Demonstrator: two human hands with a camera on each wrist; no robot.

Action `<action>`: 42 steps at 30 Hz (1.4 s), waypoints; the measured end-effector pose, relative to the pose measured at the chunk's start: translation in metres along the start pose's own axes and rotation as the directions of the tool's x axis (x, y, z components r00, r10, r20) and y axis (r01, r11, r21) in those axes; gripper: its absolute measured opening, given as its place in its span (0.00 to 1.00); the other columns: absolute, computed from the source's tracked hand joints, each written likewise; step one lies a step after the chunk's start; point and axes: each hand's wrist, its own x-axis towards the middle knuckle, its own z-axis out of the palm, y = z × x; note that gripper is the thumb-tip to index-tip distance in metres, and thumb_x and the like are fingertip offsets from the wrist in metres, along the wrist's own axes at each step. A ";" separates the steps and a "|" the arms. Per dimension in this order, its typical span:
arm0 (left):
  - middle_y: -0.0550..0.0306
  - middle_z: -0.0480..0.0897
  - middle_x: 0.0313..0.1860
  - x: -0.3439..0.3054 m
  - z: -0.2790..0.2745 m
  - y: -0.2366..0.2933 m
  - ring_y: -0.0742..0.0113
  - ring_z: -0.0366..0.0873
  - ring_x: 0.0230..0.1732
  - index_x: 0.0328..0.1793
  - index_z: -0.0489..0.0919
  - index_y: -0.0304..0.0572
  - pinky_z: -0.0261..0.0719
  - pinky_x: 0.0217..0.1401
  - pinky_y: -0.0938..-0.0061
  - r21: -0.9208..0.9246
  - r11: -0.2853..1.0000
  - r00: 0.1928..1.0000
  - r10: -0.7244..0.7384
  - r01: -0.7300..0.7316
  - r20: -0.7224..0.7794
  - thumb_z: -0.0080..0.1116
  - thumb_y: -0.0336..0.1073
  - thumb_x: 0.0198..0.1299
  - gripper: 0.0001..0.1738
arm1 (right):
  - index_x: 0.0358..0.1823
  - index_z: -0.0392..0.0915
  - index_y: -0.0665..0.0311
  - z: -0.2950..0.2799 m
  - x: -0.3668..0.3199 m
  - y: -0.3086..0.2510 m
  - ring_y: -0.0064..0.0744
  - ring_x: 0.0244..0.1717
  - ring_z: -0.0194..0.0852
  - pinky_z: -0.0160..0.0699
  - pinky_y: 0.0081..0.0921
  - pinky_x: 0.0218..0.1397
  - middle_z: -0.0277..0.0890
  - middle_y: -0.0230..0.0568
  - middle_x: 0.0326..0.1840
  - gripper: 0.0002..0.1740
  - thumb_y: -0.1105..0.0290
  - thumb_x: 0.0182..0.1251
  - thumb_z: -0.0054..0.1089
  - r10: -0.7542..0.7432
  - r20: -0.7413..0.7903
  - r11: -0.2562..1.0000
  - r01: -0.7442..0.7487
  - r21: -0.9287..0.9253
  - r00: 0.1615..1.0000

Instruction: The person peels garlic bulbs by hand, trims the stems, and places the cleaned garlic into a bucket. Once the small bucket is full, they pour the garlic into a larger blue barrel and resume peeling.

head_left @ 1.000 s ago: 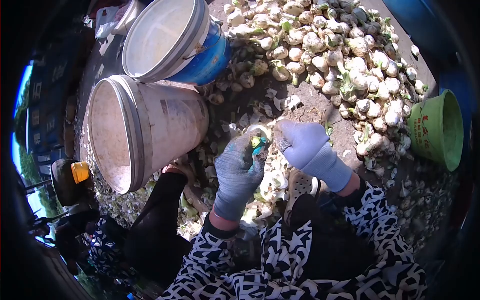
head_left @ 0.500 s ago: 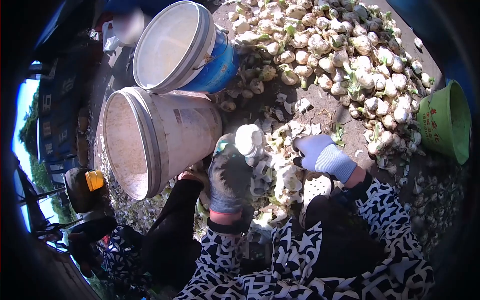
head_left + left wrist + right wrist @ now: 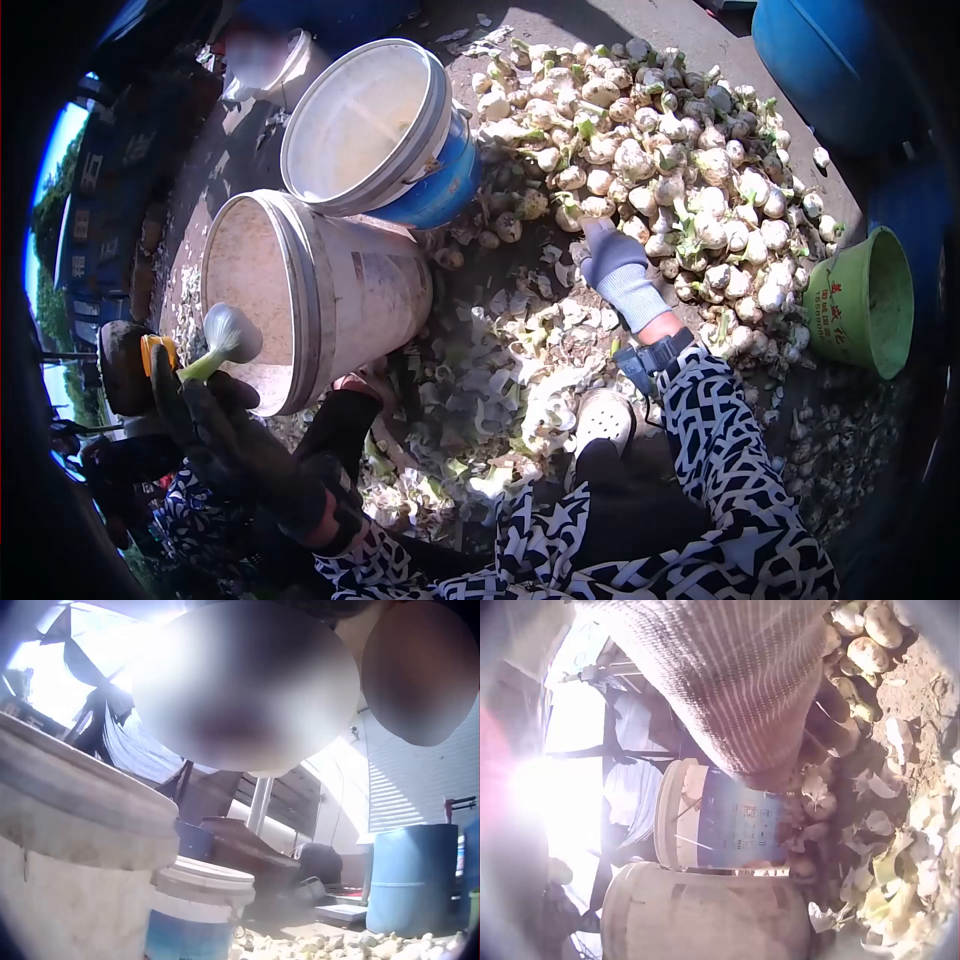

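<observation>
Ground point(image 3: 550, 240), patchily sunlit, holds peelings point(image 3: 545, 400), heaped bulbs point(image 3: 690, 165), buckets point(image 3: 370, 290) and a barrel point(image 3: 815, 65).

Black-and-white patterned sleeves, pale ribbed glove, dark glove, black wrist straps.

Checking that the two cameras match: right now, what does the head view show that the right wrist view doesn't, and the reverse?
Head view only: the gloved left hand, a pale bulb with a green stem beside it, the green bucket and a pale shoe.

Right wrist view only: rows of small print on the blue label, strong sun glare and pale hanging cloth.

Both: the gloved right hand, blue-sided bucket, white bucket, piled bulbs and scattered peelings.
</observation>
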 end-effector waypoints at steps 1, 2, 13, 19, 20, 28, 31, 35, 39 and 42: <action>0.43 0.74 0.59 -0.007 -0.002 -0.019 0.62 0.80 0.39 0.65 0.69 0.32 0.81 0.43 0.73 -0.084 0.991 0.994 -0.103 0.104 0.021 0.45 0.15 0.65 0.22 | 0.54 0.71 0.58 0.005 0.022 0.008 0.51 0.49 0.80 0.78 0.42 0.51 0.77 0.51 0.51 0.22 0.55 0.62 0.56 0.009 -0.096 0.999 -0.006 0.033 0.995; 0.47 0.77 0.52 -0.001 0.001 -0.020 0.68 0.78 0.32 0.66 0.68 0.32 0.78 0.34 0.79 -0.091 0.996 1.000 -0.018 0.017 -0.007 0.48 0.20 0.66 0.22 | 0.54 0.72 0.58 0.006 0.040 0.005 0.52 0.49 0.79 0.77 0.42 0.51 0.78 0.51 0.51 0.23 0.54 0.62 0.57 0.064 -0.064 0.998 -0.063 0.010 0.996; 0.45 0.67 0.68 -0.069 0.116 0.188 0.54 0.67 0.68 0.72 0.62 0.36 0.64 0.71 0.64 -0.738 0.430 0.784 0.101 0.521 0.612 0.72 0.34 0.49 0.45 | 0.42 0.81 0.66 -0.025 -0.019 -0.038 0.31 0.36 0.79 0.77 0.27 0.42 0.82 0.46 0.36 0.25 0.49 0.58 0.68 -0.072 0.395 0.394 -0.338 0.855 0.916; 0.48 0.65 0.69 -0.082 0.100 0.198 0.60 0.71 0.65 0.72 0.61 0.37 0.73 0.63 0.69 -0.731 0.218 0.715 0.162 0.647 0.681 0.68 0.29 0.51 0.42 | 0.42 0.78 0.66 -0.055 -0.062 -0.049 0.17 0.34 0.74 0.75 0.22 0.38 0.79 0.34 0.31 0.12 0.63 0.67 0.62 -0.141 0.155 0.600 -0.040 0.799 0.978; 0.49 0.64 0.70 -0.085 0.099 0.196 0.61 0.71 0.64 0.72 0.60 0.37 0.76 0.60 0.71 -0.751 0.122 0.734 0.160 0.649 0.660 0.67 0.28 0.51 0.42 | 0.42 0.78 0.66 -0.053 -0.064 -0.048 0.16 0.34 0.73 0.75 0.21 0.38 0.78 0.33 0.31 0.11 0.64 0.68 0.60 -0.172 0.155 0.577 -0.028 0.816 0.973; 0.50 0.75 0.56 -0.065 0.082 0.175 0.64 0.79 0.48 0.66 0.65 0.35 0.79 0.46 0.72 -0.131 -0.650 0.403 0.290 0.748 0.868 0.61 0.27 0.56 0.31 | 0.46 0.77 0.67 -0.056 -0.075 -0.052 0.12 0.30 0.71 0.71 0.13 0.32 0.77 0.27 0.32 0.12 0.66 0.68 0.60 -0.325 0.358 0.161 -0.322 0.933 0.875; 0.49 0.79 0.47 -0.066 0.092 0.162 0.58 0.80 0.46 0.54 0.72 0.34 0.80 0.45 0.65 -0.610 0.426 0.591 0.195 0.668 0.783 0.62 0.32 0.57 0.20 | 0.50 0.76 0.68 -0.043 -0.079 -0.047 0.12 0.30 0.72 0.71 0.12 0.31 0.78 0.27 0.33 0.15 0.67 0.67 0.60 -0.450 0.319 -0.031 -0.372 0.928 0.834; 0.55 0.82 0.38 -0.062 0.136 0.161 0.67 0.76 0.41 0.50 0.80 0.35 0.75 0.46 0.71 -0.300 0.013 0.296 0.124 0.954 0.947 0.47 0.39 0.69 0.16 | 0.52 0.75 0.71 -0.044 -0.082 -0.052 0.20 0.32 0.76 0.76 0.19 0.37 0.78 0.34 0.36 0.17 0.68 0.66 0.59 -0.551 0.429 -0.011 -0.520 0.854 0.716; 0.56 0.83 0.37 -0.074 0.145 0.169 0.73 0.75 0.37 0.47 0.80 0.33 0.73 0.45 0.75 -0.206 -0.191 0.179 -0.149 0.960 0.972 0.44 0.42 0.71 0.20 | 0.54 0.73 0.73 -0.054 -0.086 -0.066 0.23 0.32 0.78 0.78 0.22 0.38 0.78 0.37 0.36 0.18 0.69 0.67 0.57 -0.647 0.330 -0.199 -0.570 0.797 0.687; 0.56 0.80 0.47 -0.061 0.085 0.180 0.71 0.76 0.47 0.61 0.73 0.39 0.73 0.51 0.75 -0.373 -0.323 0.392 -0.009 0.869 0.920 0.40 0.54 0.73 0.26 | 0.57 0.72 0.73 -0.026 -0.080 -0.059 0.24 0.34 0.80 0.80 0.22 0.39 0.80 0.41 0.38 0.21 0.69 0.66 0.57 -0.597 0.312 -0.374 -0.600 0.707 0.739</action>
